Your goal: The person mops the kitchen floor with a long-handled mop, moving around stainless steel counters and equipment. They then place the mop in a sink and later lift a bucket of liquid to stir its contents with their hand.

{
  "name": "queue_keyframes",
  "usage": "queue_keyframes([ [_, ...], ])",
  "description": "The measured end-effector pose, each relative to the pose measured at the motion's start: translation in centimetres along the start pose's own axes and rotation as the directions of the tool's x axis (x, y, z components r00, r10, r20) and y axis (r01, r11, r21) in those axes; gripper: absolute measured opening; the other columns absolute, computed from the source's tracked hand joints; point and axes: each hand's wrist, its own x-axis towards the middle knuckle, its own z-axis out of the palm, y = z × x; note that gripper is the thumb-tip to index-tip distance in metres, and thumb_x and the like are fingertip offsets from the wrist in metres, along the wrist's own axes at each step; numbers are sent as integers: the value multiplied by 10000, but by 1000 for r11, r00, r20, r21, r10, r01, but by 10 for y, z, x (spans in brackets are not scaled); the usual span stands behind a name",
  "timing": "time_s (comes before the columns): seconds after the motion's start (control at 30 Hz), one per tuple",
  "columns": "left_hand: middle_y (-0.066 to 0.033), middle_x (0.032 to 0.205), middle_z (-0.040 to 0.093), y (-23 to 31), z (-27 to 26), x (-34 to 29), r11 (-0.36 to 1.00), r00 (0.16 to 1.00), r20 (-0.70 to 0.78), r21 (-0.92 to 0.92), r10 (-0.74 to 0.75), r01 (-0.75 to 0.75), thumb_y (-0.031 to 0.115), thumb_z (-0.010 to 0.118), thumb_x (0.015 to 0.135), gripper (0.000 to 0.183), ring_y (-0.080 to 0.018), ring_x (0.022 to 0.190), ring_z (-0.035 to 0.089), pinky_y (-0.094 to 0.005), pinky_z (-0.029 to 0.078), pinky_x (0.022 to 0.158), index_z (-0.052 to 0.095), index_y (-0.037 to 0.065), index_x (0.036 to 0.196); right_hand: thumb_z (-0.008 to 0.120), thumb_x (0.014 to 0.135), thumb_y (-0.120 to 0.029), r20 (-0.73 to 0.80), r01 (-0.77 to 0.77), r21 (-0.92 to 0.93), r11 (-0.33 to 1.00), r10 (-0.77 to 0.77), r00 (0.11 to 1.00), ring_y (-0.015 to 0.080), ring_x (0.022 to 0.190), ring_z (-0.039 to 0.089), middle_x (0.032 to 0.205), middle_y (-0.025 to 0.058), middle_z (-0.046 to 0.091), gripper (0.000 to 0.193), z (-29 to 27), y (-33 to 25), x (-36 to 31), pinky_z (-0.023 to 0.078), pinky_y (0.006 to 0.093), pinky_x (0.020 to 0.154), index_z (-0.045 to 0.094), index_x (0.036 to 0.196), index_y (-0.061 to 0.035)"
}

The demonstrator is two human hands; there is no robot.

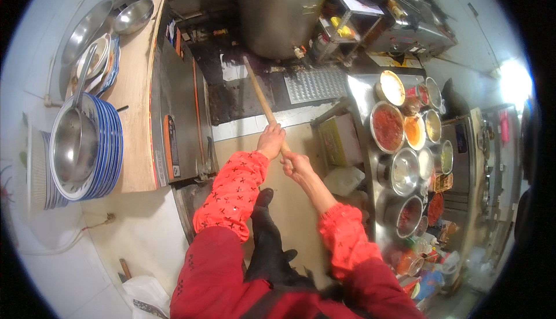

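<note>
Both hands grip one long wooden pole [259, 94] near the centre of the frame: the left hand [271, 141] is wrapped around it farther up, the right hand [297, 166] closed on it just below and to the right. The pole slants toward the upper left, its far end over dark flooring beside a white patch [233, 71]; no head or attachment can be made out there. The work with the pole looks under way, since neither hand has let go; the dark floor beyond the pale strip [272, 121] looks stained, but how much is done or left cannot be judged. Containers crowd the steel counter [370, 96] at the right: a bowl of red paste [387, 126], a smaller bowl of orange sauce [413, 132], a steel basin [404, 172] whose contents are unclear, and a deep steel pot [403, 216] with something reddish inside. In the upper centre stands a large lidded stockpot [284, 20], its contents hidden. At the left, a long-handled steel ladle [76, 139] rests against a stack of blue-rimmed plates [107, 145]; a metal bowl [134, 16] sits at the upper left.
</note>
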Motion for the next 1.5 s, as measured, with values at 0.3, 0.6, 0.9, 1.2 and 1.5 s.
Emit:
queue_keyframes([
  [0.3, -158, 1337, 464, 99, 19, -97, 955, 964, 207, -274, 169, -109, 5, 601, 737, 439, -390, 1289, 382, -437, 337, 1079, 557, 63, 1170, 615, 866, -127, 23, 34, -239, 970, -29, 999, 105, 389, 449, 657, 38, 538, 137, -117, 81, -108, 321, 264, 353, 562, 907, -8],
  [0.6, -140, 945, 625, 300, 74, -260, 825, 597, 573, -447, 561, -346, 109, 659, 668, 190, -336, 1013, 559, -463, 462, 883, 634, 73, 853, 597, 837, -94, -93, -75, -369, 926, 44, 995, 86, 456, 479, 640, 21, 528, 116, -315, 262, -386, 333, 246, 390, 562, 900, -2],
  [0.9, -122, 819, 637, 624, 81, -553, 245, 222, 189, -933, 957, -263, 244, 660, 669, 197, -345, 865, 612, -483, 483, 726, 629, 124, 822, 636, 840, -108, -449, -484, -227, 845, 350, 822, 103, 754, 548, 865, 34, 618, 330, -458, 418, -708, 442, 275, 655, 623, 1143, 20],
  [1.2, -133, 768, 625, 613, 44, -533, 224, 249, 153, -932, 956, -286, 197, 659, 660, 245, -345, 830, 618, -477, 474, 716, 586, 96, 871, 673, 851, -158, -503, -250, -364, 897, 37, 863, 99, 779, 572, 897, 39, 672, 261, -477, 452, -709, 488, 283, 686, 672, 1019, 42],
  [1.5, -121, 836, 600, 429, 66, -355, 622, 516, 398, -678, 759, -392, 108, 642, 696, 244, -336, 934, 562, -449, 419, 850, 583, 135, 931, 692, 766, -105, -388, -144, -528, 837, -87, 917, 123, 492, 552, 642, 68, 590, 284, -355, 328, -516, 419, 287, 413, 648, 1013, 28],
])
